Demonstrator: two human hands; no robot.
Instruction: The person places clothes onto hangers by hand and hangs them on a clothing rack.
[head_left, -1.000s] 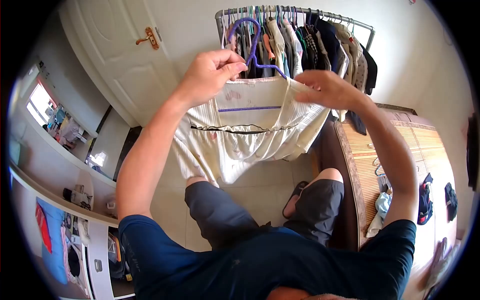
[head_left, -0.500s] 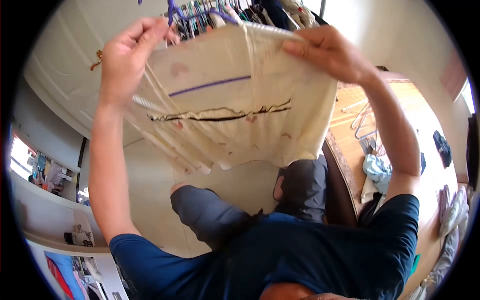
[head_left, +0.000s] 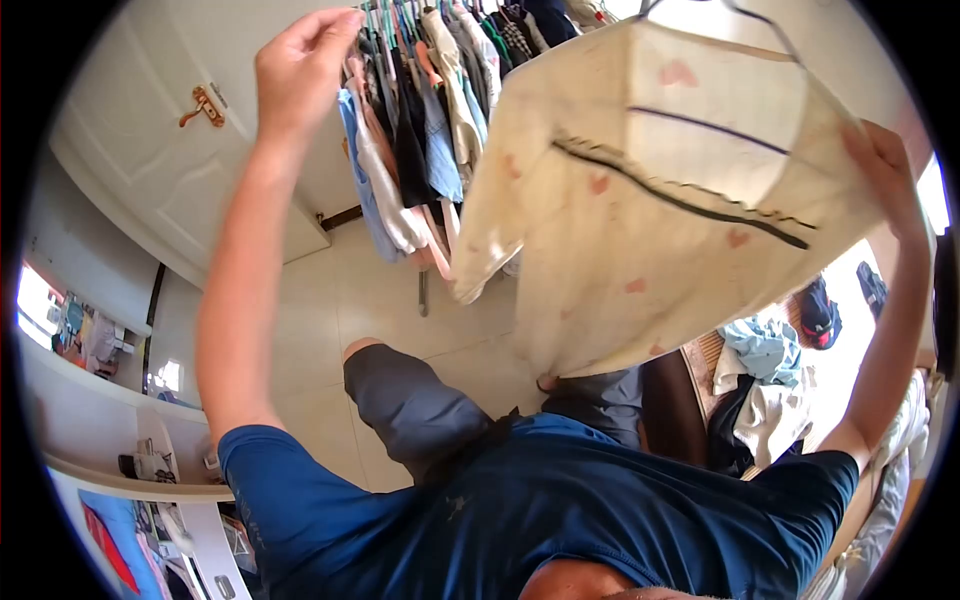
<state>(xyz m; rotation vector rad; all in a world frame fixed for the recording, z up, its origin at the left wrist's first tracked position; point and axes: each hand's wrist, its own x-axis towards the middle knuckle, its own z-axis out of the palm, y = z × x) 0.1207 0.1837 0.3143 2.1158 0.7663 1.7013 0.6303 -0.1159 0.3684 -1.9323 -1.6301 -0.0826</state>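
A cream garment with pink heart prints [head_left: 640, 230] hangs spread out on a purple hanger [head_left: 715, 130] at the upper right, its top cut off by the frame's edge. My right hand [head_left: 885, 175] grips the garment's right side, its fingers partly hidden by the cloth. At the upper left, my left hand [head_left: 310, 65] is pinched closed beside the hangers at the left end of the rack's clothes [head_left: 440, 120]. Whatever its fingertips hold is too small to make out. A gap separates it from the cream garment.
A white door [head_left: 130, 130] with a brass handle [head_left: 205, 106] is at the left. On the bed at the right lie a light blue cloth [head_left: 765, 350], a white cloth [head_left: 775, 415] and dark clothes. Open shelving [head_left: 150, 490] stands at the lower left.
The cream garment and its hanger have swung right with my right hand, away from my left hand. My left hand is now beside the rack, and more of the hanging clothes shows.
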